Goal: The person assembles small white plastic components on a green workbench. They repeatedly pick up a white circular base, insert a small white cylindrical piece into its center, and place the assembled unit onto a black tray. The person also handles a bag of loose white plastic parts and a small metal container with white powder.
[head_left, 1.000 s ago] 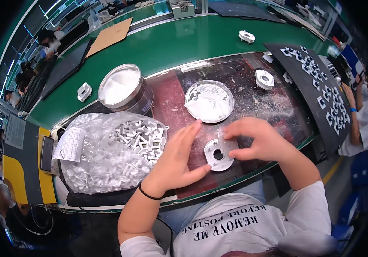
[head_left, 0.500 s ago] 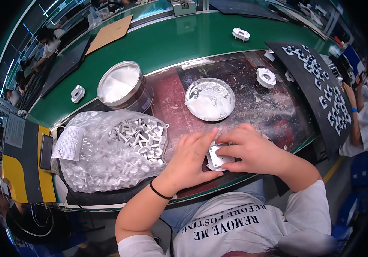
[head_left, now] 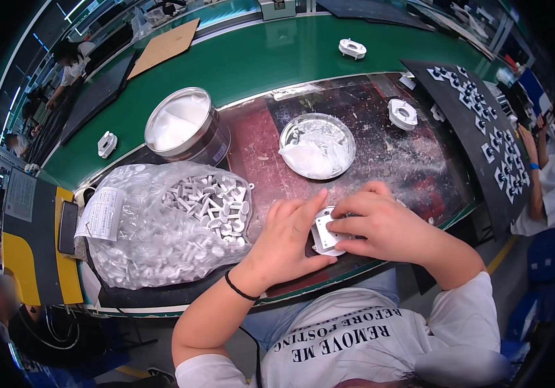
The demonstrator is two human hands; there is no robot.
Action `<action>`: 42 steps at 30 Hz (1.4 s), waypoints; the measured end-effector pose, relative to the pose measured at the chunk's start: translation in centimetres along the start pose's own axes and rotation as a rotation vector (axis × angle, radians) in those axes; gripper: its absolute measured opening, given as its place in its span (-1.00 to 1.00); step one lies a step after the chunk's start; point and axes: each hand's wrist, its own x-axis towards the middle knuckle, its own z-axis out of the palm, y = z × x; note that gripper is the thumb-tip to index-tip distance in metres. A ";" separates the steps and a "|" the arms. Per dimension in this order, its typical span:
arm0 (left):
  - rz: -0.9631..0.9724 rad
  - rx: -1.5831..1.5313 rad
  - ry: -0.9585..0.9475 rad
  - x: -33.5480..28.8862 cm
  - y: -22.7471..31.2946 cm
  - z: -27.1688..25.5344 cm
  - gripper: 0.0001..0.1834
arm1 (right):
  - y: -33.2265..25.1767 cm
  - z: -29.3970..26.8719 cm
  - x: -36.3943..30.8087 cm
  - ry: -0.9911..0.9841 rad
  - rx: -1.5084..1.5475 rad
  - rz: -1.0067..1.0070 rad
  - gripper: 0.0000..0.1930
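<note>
A white plastic housing with a flat plate and small holes (head_left: 327, 236) sits at the near edge of the work board, between my two hands. My left hand (head_left: 288, 239) is curved round its left side, thumb along the near edge, gripping it. From the other side my right hand (head_left: 377, 223) holds it, fingertips pressed on its plate; these fingers hide part of it. Just beyond my hands lies a round silver dish (head_left: 348, 157) with white paste in it. To the left of my left hand is a clear plastic bag (head_left: 142, 252) full of small grey-white plastic parts (head_left: 216, 205).
A large tin of white paste (head_left: 203, 139) stands behind the bag. White housings lie on the board (head_left: 402, 114) and on the green belt (head_left: 251, 68). A black sheet with several small fittings (head_left: 442, 103) slopes at the right, near another person's arm (head_left: 534, 161). A yellow-and-grey machine (head_left: 38, 252) is at left.
The two white housings on the green belt have shifted left. My right fingers have moved slightly on the plate, so more of it shows. My left hand stays round the housing.
</note>
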 end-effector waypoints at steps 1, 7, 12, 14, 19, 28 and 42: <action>-0.003 0.004 0.001 0.0 0.0 0.0 0.16 | 0.0 0.0 0.0 -0.004 -0.007 0.007 -0.77; -0.005 0.031 -0.035 0.0 0.0 -0.1 0.21 | -0.2 0.0 0.0 0.004 -0.015 0.014 -0.77; -0.007 0.034 -0.023 0.0 0.0 0.2 0.22 | -0.1 0.1 0.0 0.006 -0.002 0.023 -0.77; -0.007 0.033 -0.026 -0.1 0.0 0.3 0.23 | 0.0 0.1 0.0 -0.001 -0.006 0.004 -0.75; 0.007 0.031 -0.001 -0.1 0.0 0.1 0.18 | -0.1 -0.3 -0.1 -0.051 -0.057 0.019 -0.69; -0.391 0.459 0.104 -1.9 -2.4 -7.6 -0.77 | 0.3 -2.0 -2.3 0.199 0.046 0.115 -0.64; -0.455 0.249 0.247 -1.2 -2.4 -6.6 -0.93 | 2.0 -2.8 -1.4 0.300 0.162 0.038 -0.73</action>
